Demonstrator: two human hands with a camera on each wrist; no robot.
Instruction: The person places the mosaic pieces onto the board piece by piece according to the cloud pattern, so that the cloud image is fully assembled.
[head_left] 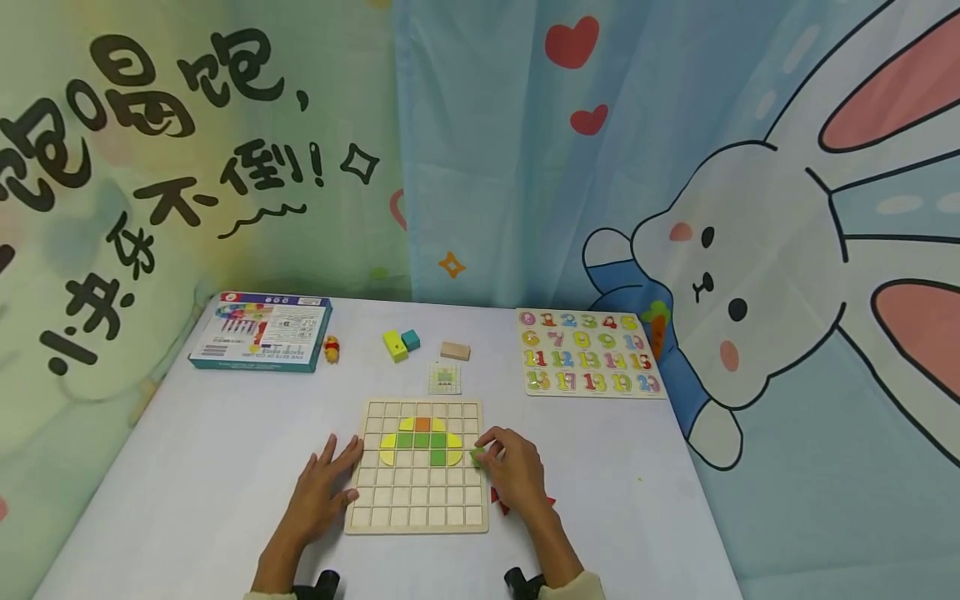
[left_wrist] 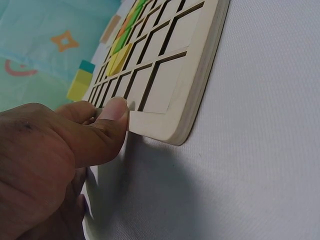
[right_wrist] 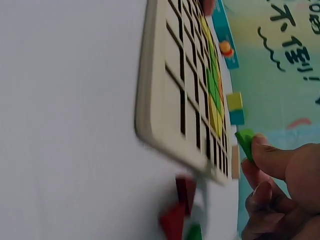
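A wooden grid board point(head_left: 417, 523) lies on the table with yellow, orange and green pieces set in its upper squares. My left hand point(head_left: 321, 490) rests along its left edge, fingers spread and fairly straight, the thumb point(left_wrist: 114, 111) touching the rim. Over the board's right edge, my right hand point(head_left: 516, 468) pinches a small green block point(right_wrist: 245, 142) between thumb and fingertips. Red blocks point(right_wrist: 173, 220) lie on the table beneath the right hand, beside the board, with another green block point(right_wrist: 194, 232) near them.
Behind the board lie a small pattern card point(head_left: 445, 380), a tan wooden block point(head_left: 455, 351), yellow-green blocks point(head_left: 394, 346) and a blue block point(head_left: 410, 339). A flat box point(head_left: 262, 332) and a small figurine point(head_left: 332, 349) stand back left. A number board point(head_left: 591, 353) lies back right.
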